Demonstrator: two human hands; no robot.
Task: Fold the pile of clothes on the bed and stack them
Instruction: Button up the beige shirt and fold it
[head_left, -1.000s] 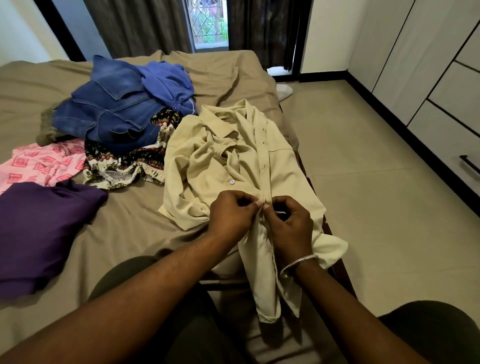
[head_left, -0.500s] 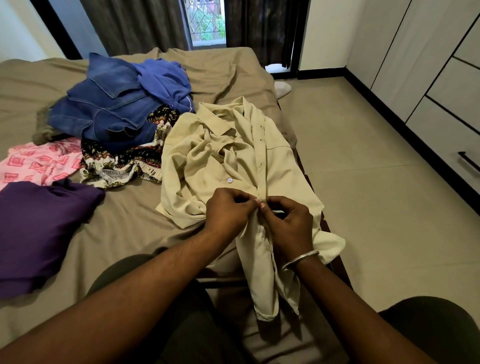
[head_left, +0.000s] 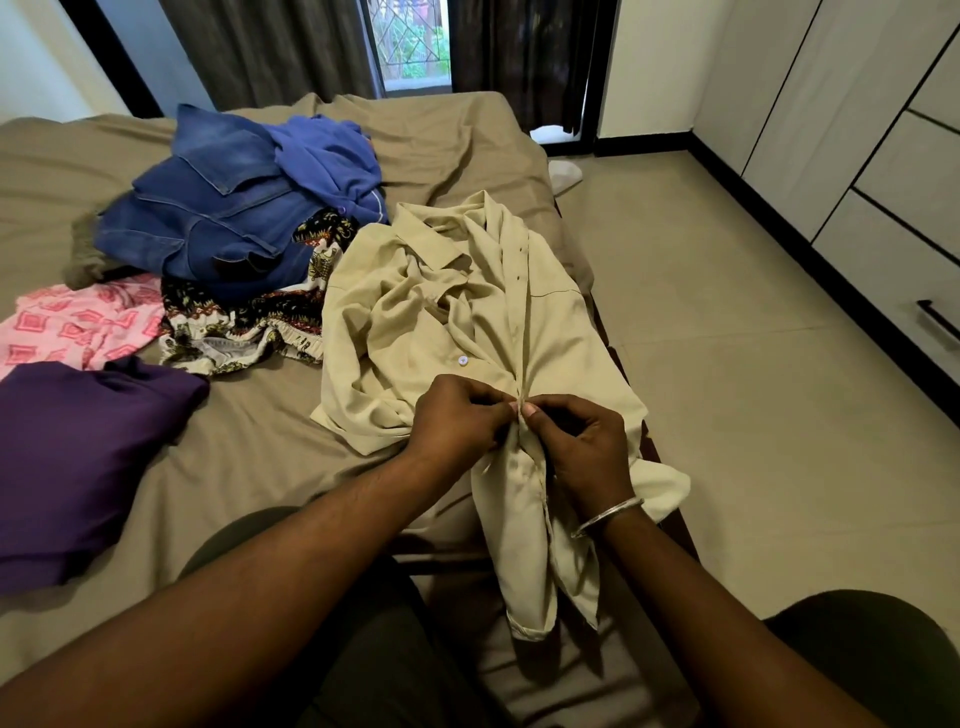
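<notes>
A cream button-up shirt (head_left: 415, 312) lies crumpled along the bed's right edge, its lower part hanging over the side. My left hand (head_left: 457, 421) and my right hand (head_left: 582, 447) meet at the shirt's front placket and pinch the fabric there, fingertips touching. A white button shows just above my left hand. Behind the shirt sits a pile: a blue denim jacket (head_left: 208, 218), a blue top (head_left: 332, 161) and a dark patterned garment (head_left: 244, 322). A purple garment (head_left: 78, 452) lies folded at the left, with a pink patterned cloth (head_left: 78, 322) beyond it.
The bed (head_left: 234, 467) has a tan sheet. Tiled floor (head_left: 753, 389) runs along its right side, with white wardrobe doors (head_left: 857, 130) further right. Dark curtains and a window stand behind the bed. My knees show at the bottom.
Both hands have stayed at the shirt's placket, with only small finger movement. The view has shifted slightly.
</notes>
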